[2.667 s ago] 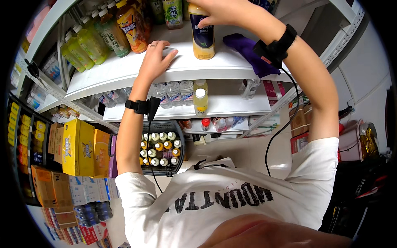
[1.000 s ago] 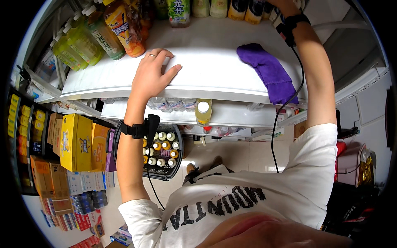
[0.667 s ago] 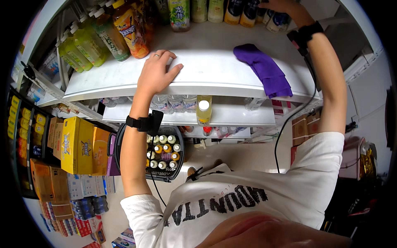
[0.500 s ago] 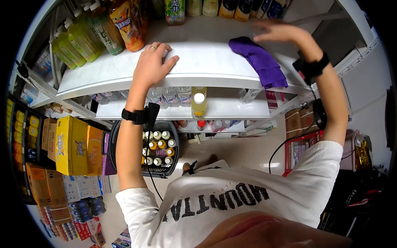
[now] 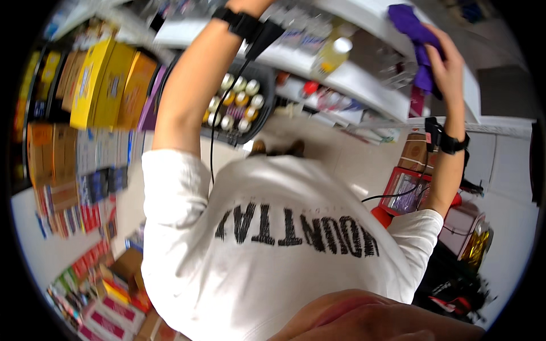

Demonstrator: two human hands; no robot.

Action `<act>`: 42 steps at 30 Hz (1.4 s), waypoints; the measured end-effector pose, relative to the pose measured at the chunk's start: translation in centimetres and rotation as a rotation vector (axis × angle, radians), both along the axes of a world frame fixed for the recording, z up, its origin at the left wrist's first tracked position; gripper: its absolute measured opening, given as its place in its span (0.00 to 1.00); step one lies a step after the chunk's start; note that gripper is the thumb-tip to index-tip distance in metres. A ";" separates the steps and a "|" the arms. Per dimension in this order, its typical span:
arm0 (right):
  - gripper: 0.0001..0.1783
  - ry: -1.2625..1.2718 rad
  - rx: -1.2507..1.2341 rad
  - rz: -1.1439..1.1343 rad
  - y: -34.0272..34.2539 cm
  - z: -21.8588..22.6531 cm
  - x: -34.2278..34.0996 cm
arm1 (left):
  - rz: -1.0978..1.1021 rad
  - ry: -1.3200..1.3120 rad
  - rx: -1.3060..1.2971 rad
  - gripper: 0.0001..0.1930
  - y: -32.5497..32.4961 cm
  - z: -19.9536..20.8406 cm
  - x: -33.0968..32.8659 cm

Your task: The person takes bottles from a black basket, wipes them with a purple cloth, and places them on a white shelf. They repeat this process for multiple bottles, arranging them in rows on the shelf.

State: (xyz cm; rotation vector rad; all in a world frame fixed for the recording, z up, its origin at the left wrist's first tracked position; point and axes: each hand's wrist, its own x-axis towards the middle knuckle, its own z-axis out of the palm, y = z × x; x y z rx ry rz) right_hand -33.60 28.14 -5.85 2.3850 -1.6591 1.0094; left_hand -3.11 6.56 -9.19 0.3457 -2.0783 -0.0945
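A purple cloth (image 5: pixel 410 31) hangs over the front edge of the upper white shelf (image 5: pixel 369 16) at the upper right. My right hand (image 5: pixel 449 67) grips the cloth at its side, with thumb and fingers against the fabric. My left forearm reaches up past the top edge of the picture, so the left hand is out of sight. On the shelf below stands a bottle of yellow drink (image 5: pixel 331 57) with a white cap. Clear bottles (image 5: pixel 301 31) are grouped to its left, blurred by motion.
A black crate (image 5: pixel 263 116) of white-capped bottles stands on the floor beneath the shelves. Yellow cartons (image 5: pixel 94 85) and brown boxes (image 5: pixel 42 153) are stacked at the left. A red box (image 5: pixel 401 190) sits at the right, near a black cable running from my wrist.
The view has swung down and tilted. My right hand has come from hovering over the shelf onto the purple cloth and taken hold of it. My left hand has left the picture.
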 end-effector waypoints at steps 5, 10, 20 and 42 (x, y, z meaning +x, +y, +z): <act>0.27 0.132 -0.142 0.219 2.7 -2.7 9.4 | -0.051 0.244 0.274 0.10 4.0 -1.2 7.0; 0.27 0.035 0.044 0.371 1.8 -11.4 14.9 | 0.164 0.051 0.699 0.11 5.6 -10.9 16.0; 0.28 -0.124 0.549 0.178 7.3 -25.5 16.5 | 0.340 -1.114 1.271 0.18 2.9 -43.8 29.4; 0.26 -0.124 0.604 0.055 8.4 -25.7 16.9 | 0.265 -1.515 1.735 0.29 7.1 -49.8 30.1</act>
